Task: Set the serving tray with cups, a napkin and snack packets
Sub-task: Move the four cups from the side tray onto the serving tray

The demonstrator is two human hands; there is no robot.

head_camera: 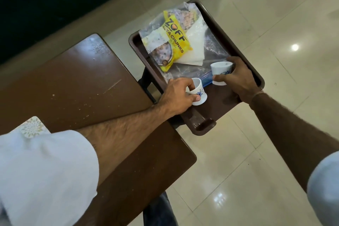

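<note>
A dark brown serving tray (205, 126) rests on a black stand beside the table. My left hand (176, 97) grips a small white cup (199, 93) with a blue print, at the tray's near left part. My right hand (238, 79) is wrapped around a second white cup (220, 71) farther right on the tray. At the tray's far end lies a yellow snack packet (176, 42) on a clear plastic packet (211, 49), with a white napkin (194, 49) between them.
A brown wooden table (73, 82) with crumbs and scratches lies to the left, its edge touching the tray's stand. A patterned coaster (31, 126) peeks out by my left sleeve. Glossy beige floor tiles (256, 152) surround the tray on the right.
</note>
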